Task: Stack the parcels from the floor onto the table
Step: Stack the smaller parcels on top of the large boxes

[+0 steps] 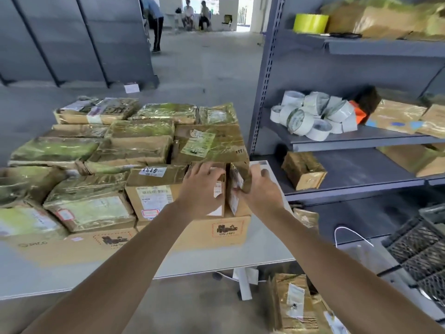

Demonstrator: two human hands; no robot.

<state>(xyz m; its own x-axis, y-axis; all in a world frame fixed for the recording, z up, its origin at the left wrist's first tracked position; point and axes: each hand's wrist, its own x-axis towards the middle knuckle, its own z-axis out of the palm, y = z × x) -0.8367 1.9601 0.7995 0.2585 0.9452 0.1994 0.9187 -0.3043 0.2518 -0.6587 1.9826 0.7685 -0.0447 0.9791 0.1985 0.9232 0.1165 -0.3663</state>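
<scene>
The white table [265,249] carries a dense pile of taped brown parcels [134,145] that covers most of its top and is stacked in layers toward the table's far side. At the table's near right corner a flat carton [216,239] with a red-bordered label lies on the top. Two smaller items stand upright on it, side by side and touching.

The left hand [202,189] rests on the small box [219,198], the one nearer the table's middle. Its fingers are spread and only slightly bent across the box's top edge and front. It seems to press rather than grasp, though the hand hides most of the box. The right hand [261,186] grips the narrow parcel [237,173], the one nearest the table's right edge, with fingers curled round its near face and the thumb set against its outer side. Both forearms reach over the table's near edge.

Below the table's right end, beside its white leg, the floor parcels [292,302] stand on the concrete, not yet lifted. Right of the table is a grey shelf rack [265,92] holding a heap of white tape rolls [313,114] and, higher up, a yellow-green roll [310,22]. A black wire basket [421,249] sits beyond the table's right end.
</scene>
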